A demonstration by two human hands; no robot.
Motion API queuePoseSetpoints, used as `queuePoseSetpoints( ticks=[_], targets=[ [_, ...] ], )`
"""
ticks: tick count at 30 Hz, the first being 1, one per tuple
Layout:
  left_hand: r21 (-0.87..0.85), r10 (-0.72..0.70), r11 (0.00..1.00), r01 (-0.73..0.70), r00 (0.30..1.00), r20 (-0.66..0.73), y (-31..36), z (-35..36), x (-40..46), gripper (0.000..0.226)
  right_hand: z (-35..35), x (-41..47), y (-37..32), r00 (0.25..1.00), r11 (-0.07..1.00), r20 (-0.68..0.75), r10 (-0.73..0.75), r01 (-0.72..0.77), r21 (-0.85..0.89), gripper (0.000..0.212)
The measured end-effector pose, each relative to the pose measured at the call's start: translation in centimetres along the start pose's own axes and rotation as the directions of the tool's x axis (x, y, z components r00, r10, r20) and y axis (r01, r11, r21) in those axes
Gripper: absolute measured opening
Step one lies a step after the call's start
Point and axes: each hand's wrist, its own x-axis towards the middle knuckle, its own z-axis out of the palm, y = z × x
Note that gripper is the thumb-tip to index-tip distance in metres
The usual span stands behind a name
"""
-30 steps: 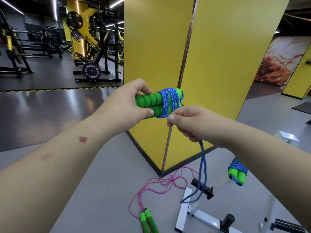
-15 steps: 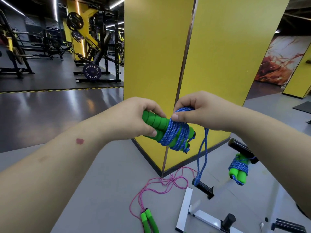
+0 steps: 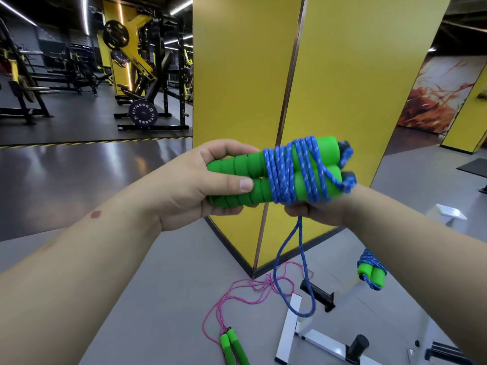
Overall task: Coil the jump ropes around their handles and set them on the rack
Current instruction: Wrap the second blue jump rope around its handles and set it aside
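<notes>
Right hand (image 3: 316, 210) dropped beneath green handles (image 3: 263, 175), pinching blue rope (image 3: 295, 169); left hand (image 3: 200, 185) grips handles, now level.

yellow pillar (image 3: 342, 88), weight plate (image 3: 143, 113), grey floor (image 3: 158, 272)

Dark weight plate (image 3: 143, 113) leaning at foot of rack in background, white lettering "FITNESS" readable twice round its face, small numerals beside it too small to tell

Blue rope (image 3: 295, 169) half-coiled round paired green handles (image 3: 237, 180), held level; tail loop dangling
</notes>
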Motion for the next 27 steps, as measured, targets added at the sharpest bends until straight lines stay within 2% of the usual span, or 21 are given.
queuePoseSetpoints(
  ticks=[2, 5, 8, 14, 22, 27],
  targets=[
    [-0.049, 0.031, 0.998, -0.035, 0.997, -0.075, -0.3, 0.2, 0.3, 0.048, 1.5, -0.5, 0.1, 0.997, 0.999, 0.064, -0.039, 0.039, -0.006, 0.034],
    [-0.053, 0.067, 0.995, -0.079, 0.977, -0.204, -0.9, 0.3, 0.7, 0.041, 3.1, -1.2, -0.3, 0.995, 0.994, 0.078, -0.057, 0.064, -0.087, 0.026],
    [0.021, 0.081, 0.997, -0.078, 0.951, -0.299, -1.5, 0.3, 0.9, 0.036, 3.2, -1.3, 0.0, 0.999, 0.987, 0.012, -0.038, 0.039, -0.157, 0.026],
    [0.222, 0.175, 0.971, -0.087, 0.89, -0.421, -1.8, 0.9, 1.3, 0.033, 3.5, -1.5, 0.2, 0.999, 0.992, 0.024, 0.024, -0.021, -0.121, 0.028],
    [0.447, 0.303, 0.892, -0.07, 0.826, -0.476, -2.6, 1.4, 1.5, 0.031, 4.4, -2.5, -0.4, 0.997, 0.986, 0.049, 0.066, -0.057, -0.158, 0.03],
    [0.618, 0.34, 0.786, -0.012, 0.844, -0.416, -2.1, 0.9, 1.4, 0.032, 3.8, -2.7, -1.5, 1.0, 0.966, -0.011, 0.002, -0.005, -0.259, 0.031]
  ],
)
